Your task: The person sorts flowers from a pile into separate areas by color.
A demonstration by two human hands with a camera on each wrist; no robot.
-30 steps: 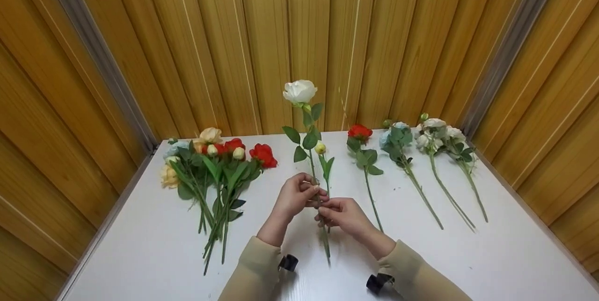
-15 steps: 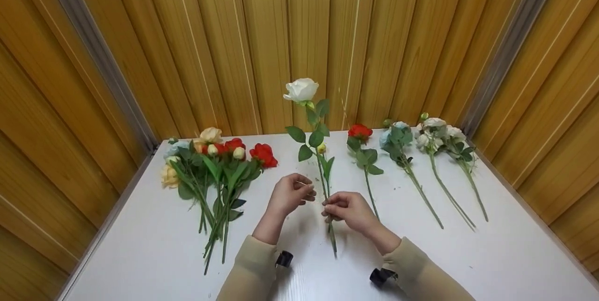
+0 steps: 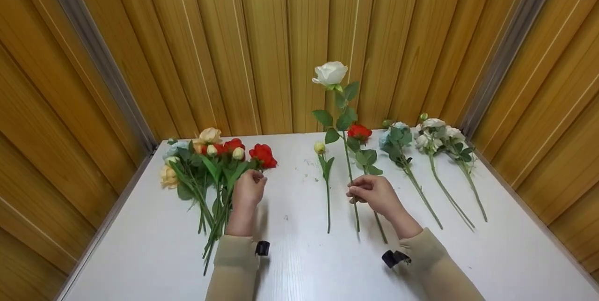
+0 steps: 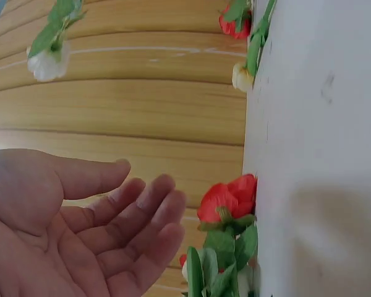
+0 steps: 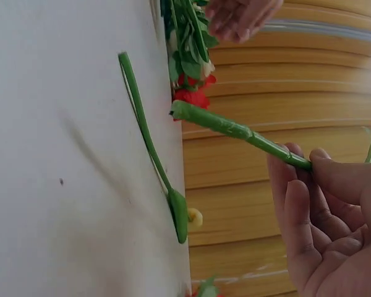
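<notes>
My right hand (image 3: 376, 194) pinches the stem of a white rose (image 3: 330, 74) between thumb and fingers, holding it upright above the table. In the right wrist view the cut end of its green stem (image 5: 235, 129) points away from the fingers. My left hand (image 3: 249, 188) holds nothing; in the left wrist view its fingers (image 4: 145, 216) are relaxed and apart from the thumb. It hovers beside the left pile of flowers, close to a red flower (image 3: 263, 156). A yellow tulip (image 3: 319, 148) lies on the table between the hands.
The pile at left has peach flowers (image 3: 209, 135), red ones and pale buds. Right of the rose lie a red flower (image 3: 359, 132), a light blue flower (image 3: 393, 137) and white flowers (image 3: 433, 135). Wood-look panels (image 3: 266, 48) wall in the white table (image 3: 290, 263).
My left hand has let go of the white rose and moved left to the pile. My right hand has carried the rose to the right and slightly up, away from the yellow tulip.
</notes>
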